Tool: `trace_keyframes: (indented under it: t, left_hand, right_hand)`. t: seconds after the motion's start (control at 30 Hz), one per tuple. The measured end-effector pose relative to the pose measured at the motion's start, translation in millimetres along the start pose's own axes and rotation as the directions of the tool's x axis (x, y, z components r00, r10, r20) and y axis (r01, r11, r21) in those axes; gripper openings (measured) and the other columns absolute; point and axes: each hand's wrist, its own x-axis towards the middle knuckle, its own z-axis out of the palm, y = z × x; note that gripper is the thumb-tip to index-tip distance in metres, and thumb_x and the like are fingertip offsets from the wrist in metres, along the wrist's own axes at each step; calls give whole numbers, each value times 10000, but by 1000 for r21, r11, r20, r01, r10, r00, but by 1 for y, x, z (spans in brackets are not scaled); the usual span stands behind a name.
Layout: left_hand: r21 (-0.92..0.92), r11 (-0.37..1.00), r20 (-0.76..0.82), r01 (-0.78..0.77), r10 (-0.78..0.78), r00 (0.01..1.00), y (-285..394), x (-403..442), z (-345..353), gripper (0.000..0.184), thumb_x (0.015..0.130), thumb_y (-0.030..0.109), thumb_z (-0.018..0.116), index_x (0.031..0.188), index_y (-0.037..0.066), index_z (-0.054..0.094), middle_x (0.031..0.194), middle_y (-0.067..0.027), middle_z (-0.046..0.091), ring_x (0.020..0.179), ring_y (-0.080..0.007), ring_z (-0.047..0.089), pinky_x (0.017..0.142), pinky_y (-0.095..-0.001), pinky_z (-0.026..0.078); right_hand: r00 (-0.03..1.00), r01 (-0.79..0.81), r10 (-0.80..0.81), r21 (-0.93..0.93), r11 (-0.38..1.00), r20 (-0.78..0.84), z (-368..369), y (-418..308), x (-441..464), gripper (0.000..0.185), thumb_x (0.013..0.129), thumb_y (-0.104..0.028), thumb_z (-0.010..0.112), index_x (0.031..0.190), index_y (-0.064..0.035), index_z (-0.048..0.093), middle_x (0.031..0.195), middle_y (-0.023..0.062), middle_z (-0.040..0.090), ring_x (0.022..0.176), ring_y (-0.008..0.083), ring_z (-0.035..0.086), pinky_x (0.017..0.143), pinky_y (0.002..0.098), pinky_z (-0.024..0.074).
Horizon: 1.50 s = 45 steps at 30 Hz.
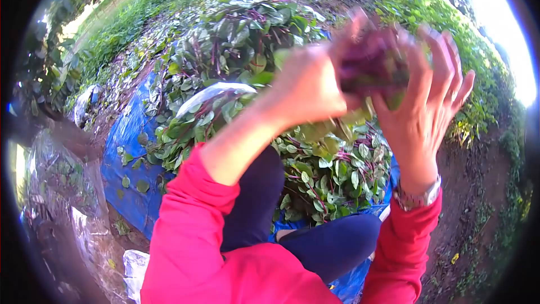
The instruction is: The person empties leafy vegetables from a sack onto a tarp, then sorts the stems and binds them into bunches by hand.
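Note:
A blurred bundle of purple stems and leaves [374,59] is held up above the leafy pile. Closed around its left side is my left hand [315,81]. My right hand [430,87] is at the bundle's right side with its fingers spread; whether the fingertips touch the bundle is hard to tell because of motion blur. Green leaves hang below, between the hands. Under them lies a heap of green leaves with purple stems [332,177]. A larger heap of similar leafy stems [230,39] lies farther forward.
A blue tarp [132,152] spreads under the heaps. A white plastic piece [214,95] rests on the leaves. Clear plastic sheeting [62,191] is at the left. My bent legs [337,245] are close below the heap. Grass and plants [405,0] grow beyond, with bare soil at the right.

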Motion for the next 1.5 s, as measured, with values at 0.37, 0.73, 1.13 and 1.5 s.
trace_keyframes:
  t: [0.37, 0.73, 1.13, 1.5]
  left_hand:
    - [671, 301, -168, 677, -828, 535, -46, -52, -224, 945, 672, 158, 733, 1443, 211, 190, 961, -131, 645, 765, -172, 617, 691, -315, 501]
    - [910, 199, -209, 364, -539, 816, -157, -189, -34, 803, 696, 192, 641, 1412, 188, 278, 817, -108, 545, 725, -252, 571, 592, -397, 460]
    - [734, 313, -249, 603, -701, 668, -139, -201, -32, 979, 606, 145, 728, 1431, 244, 210, 973, -101, 516, 821, -286, 584, 702, -403, 495]
    - [854, 399, 22, 334, -669, 743, -151, -229, 33, 650, 774, 150, 533, 1382, 236, 321, 932, -75, 504, 799, -231, 558, 660, -354, 450]
  right_hand:
    - [447, -875, 331, 331, 353, 831, 224, -196, -63, 591, 740, -363, 653, 1173, -6, 466, 1190, 227, 452, 1127, 378, 431, 958, 448, 357]
    - [134, -957, 59, 114, 266, 989, 310, -196, -132, 350, 804, -178, 524, 1077, 35, 577, 985, 219, 624, 853, 311, 624, 723, 375, 502]
    - [152, -962, 46, 137, 236, 987, 307, -203, -128, 307, 802, -208, 529, 964, 49, 573, 820, 158, 617, 714, 234, 620, 625, 364, 495]
    - [419, -886, 238, 452, -106, 876, 284, -184, -128, 96, 806, -25, 566, 901, -31, 582, 722, -32, 538, 612, 64, 469, 560, 217, 405]
